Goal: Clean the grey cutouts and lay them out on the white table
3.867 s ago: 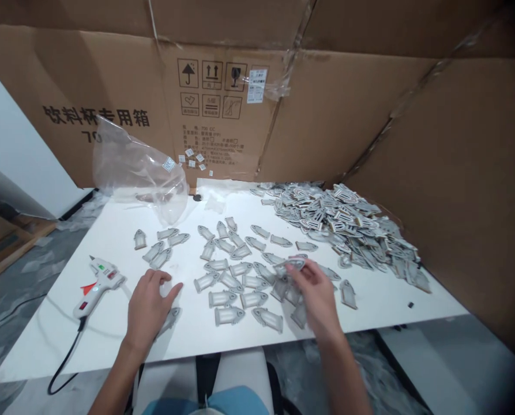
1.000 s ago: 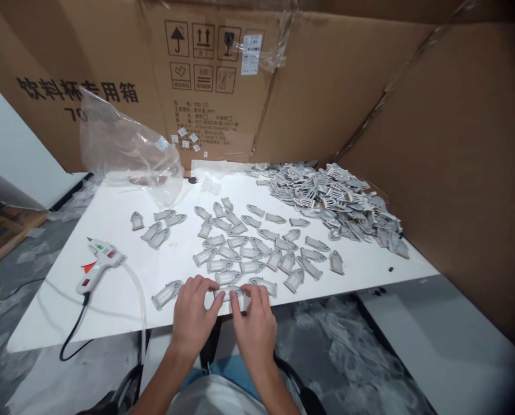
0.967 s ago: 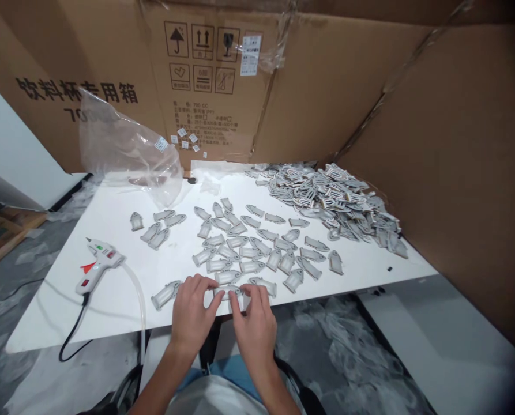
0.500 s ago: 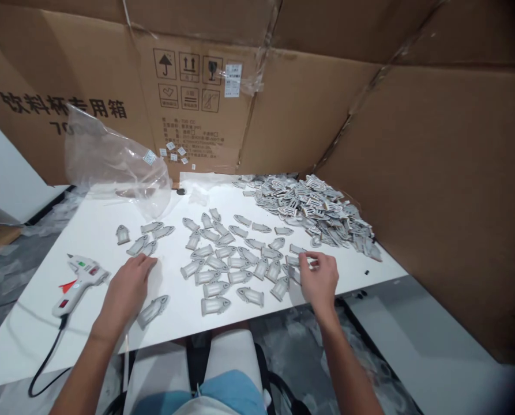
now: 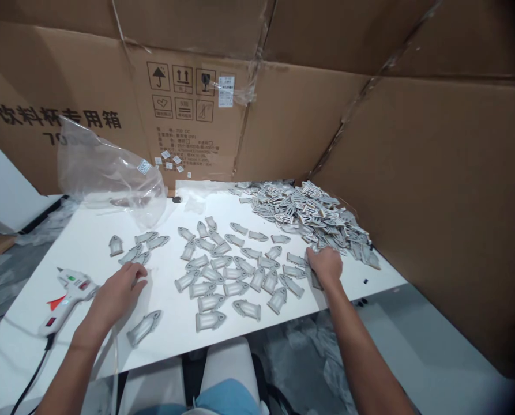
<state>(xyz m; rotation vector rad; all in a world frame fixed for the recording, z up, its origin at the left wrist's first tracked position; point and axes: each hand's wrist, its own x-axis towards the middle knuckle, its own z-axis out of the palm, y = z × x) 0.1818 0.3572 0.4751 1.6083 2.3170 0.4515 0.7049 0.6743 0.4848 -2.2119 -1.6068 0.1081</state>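
My left hand (image 5: pixel 117 293) hovers low over the left of the white table, fingers loosely bent, thumb apart, nothing between them. Just beyond its fingertips lie several small grey fish-shaped pieces (image 5: pixel 145 237); one more grey piece (image 5: pixel 143 328) lies nearer to me. My right hand (image 5: pixel 325 266) is down at the right, by the front of a heap of the same pieces (image 5: pixel 309 210). Its fingers are curled downward and their tips are mostly hidden, so what they hold cannot be made out. Several pieces laid out flat (image 5: pixel 235 274) spread between the hands.
A white glue gun (image 5: pixel 69 300) with a cable lies at the left edge. A clear plastic bag (image 5: pixel 110 173) stands at the back left. Tall cardboard (image 5: pixel 188 34) walls the back and right. A small black bit (image 5: pixel 365 281) lies near the right edge.
My right hand has shifted slightly right, uncovering grey pieces to its left. My left hand has drawn back a little from the left group, and its thumb now shows apart. The view has tilted slightly.
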